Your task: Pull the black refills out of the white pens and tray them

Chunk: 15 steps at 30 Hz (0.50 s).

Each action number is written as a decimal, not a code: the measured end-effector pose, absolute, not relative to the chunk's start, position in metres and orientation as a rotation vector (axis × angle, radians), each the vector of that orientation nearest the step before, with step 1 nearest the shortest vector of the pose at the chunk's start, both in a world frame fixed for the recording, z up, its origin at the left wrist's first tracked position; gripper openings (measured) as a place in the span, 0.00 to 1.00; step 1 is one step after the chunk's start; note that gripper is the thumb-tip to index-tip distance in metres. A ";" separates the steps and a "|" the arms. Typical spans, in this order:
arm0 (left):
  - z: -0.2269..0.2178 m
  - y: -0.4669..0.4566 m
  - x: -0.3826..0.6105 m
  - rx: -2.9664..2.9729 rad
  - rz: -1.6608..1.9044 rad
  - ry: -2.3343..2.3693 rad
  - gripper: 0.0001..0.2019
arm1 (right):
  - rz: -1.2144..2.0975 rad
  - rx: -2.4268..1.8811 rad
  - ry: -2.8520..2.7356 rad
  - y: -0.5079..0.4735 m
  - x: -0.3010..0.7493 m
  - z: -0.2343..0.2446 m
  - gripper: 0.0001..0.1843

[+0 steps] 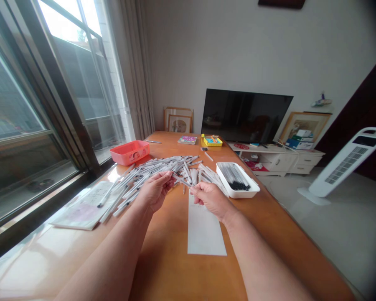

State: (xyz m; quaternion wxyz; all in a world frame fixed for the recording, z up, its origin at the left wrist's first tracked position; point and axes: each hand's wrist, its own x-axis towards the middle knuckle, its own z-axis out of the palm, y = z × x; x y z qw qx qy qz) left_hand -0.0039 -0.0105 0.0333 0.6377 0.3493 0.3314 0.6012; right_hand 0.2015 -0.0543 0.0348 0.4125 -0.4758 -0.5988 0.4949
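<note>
Pens [153,167] lie heaped behind the left hand [156,191] and right hand [210,200]; whether curled fingers hold one is unclear.

Loose pens [150,172] block the way forward

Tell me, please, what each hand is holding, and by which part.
The right hand seems to pinch a white pen near its end; what the left hand holds, if anything, cannot be told.
</note>
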 end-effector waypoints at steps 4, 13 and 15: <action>0.035 -0.010 -0.005 0.822 1.362 0.714 0.10 | 1.293 -1.161 -1.563 -0.057 0.201 0.037 0.21; 0.037 -0.012 -0.006 0.898 1.357 0.696 0.11 | 1.439 -1.069 -1.553 -0.058 0.202 0.037 0.23; 0.037 -0.012 -0.005 0.928 1.363 0.708 0.11 | 1.463 -1.073 -1.540 -0.058 0.202 0.037 0.23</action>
